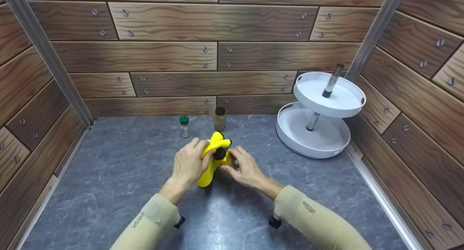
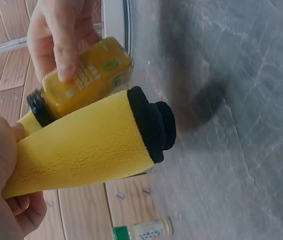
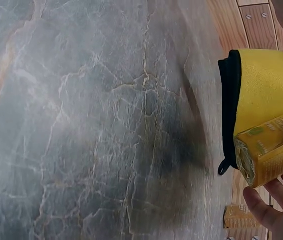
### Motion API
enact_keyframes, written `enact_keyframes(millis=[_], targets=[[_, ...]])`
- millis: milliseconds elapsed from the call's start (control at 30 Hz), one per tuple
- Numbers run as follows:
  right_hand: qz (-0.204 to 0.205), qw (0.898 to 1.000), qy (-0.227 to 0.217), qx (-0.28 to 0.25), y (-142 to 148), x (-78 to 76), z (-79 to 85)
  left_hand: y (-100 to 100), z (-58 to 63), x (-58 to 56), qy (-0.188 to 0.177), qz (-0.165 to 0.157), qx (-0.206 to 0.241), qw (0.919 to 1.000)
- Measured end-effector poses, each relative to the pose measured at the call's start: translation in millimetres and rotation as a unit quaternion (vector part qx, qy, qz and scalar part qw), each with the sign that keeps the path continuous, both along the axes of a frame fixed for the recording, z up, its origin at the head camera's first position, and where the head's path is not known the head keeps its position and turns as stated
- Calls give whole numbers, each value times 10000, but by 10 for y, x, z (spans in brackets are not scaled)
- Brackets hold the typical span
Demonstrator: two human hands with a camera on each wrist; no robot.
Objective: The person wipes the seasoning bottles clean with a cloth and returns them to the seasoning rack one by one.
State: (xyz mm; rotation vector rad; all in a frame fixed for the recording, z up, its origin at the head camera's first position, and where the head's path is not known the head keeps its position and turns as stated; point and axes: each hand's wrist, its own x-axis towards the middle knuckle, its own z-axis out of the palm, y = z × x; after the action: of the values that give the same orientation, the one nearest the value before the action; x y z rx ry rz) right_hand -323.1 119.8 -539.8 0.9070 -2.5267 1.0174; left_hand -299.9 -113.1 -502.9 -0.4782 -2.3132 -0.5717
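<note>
My left hand (image 1: 188, 162) grips a yellow microfibre cloth (image 2: 81, 145) with black edging, bunched so that its lower part hangs down. In my right hand (image 1: 248, 170) is a squarish spice jar (image 2: 92, 75) with yellow contents and a black cap, held between thumb and fingers. The jar is off the worktop, and its cap end lies close against the cloth. Printed lettering and a green mark show on its side in the left wrist view. Its glass base (image 3: 245, 162) faces the worktop in the right wrist view.
Behind the hands stand a small green-capped jar (image 1: 185, 127) and a dark-capped jar with brown contents (image 1: 219, 120). A white two-tier round stand (image 1: 313, 151) occupies the back right. Wood-patterned walls (image 1: 174, 56) enclose the grey marbled worktop (image 1: 119, 159) at the back and sides.
</note>
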Motion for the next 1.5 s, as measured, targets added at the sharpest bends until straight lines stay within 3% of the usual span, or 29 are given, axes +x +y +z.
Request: enact_keyframes(millis=[500, 667, 900, 1300, 1500], targets=[[-171, 9995, 48, -246, 25, -30, 27, 137, -83, 28, 511, -469, -658, 9954], [-189, 9996, 2, -217, 43, -44, 23, 142, -106, 50, 572, -416, -825, 9941], [-255, 9996, -43, -149, 84, -61, 11, 136, -107, 88, 338, -449, -928, 9941], [124, 9985, 400, 346, 54, 33, -25, 214, -78, 29, 471, -172, -907, 9946], [109, 9987, 416, 282, 57, 51, -18, 220, -66, 33, 471, -186, -1012, 9936]])
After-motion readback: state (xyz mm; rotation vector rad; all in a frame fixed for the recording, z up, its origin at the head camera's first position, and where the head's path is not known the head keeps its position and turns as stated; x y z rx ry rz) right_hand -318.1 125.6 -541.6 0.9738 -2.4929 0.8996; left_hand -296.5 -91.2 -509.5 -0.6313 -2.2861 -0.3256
